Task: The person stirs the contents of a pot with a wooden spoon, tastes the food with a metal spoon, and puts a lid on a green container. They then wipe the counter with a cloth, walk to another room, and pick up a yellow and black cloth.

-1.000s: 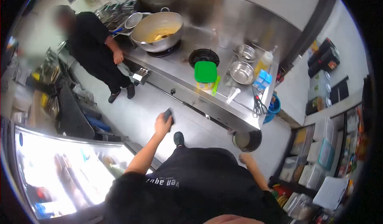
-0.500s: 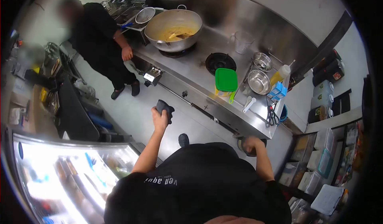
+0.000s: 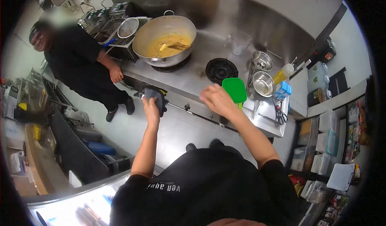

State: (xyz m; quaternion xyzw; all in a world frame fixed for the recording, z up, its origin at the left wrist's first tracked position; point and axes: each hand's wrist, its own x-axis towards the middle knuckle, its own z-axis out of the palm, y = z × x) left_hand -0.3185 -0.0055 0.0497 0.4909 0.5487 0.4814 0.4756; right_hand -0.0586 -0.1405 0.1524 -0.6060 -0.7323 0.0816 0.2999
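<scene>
Head view, by the wearer's clock: at ten-thirty a co-worker [image 3: 76, 61] is standing beside the steel stove counter [image 3: 213, 45]. At eleven the left hand [image 3: 151, 108] is grasping a dark folded cloth [image 3: 154, 96]; beyond it, a large two-handled pan [image 3: 149, 49] of yellow food is sitting on the counter. Just past twelve the right hand [image 3: 219, 100] is hovering released, fingers loosely curling, close beside a green-lidded tub [image 3: 234, 90]. Steel bowls [image 3: 263, 84] are standing at one.
</scene>
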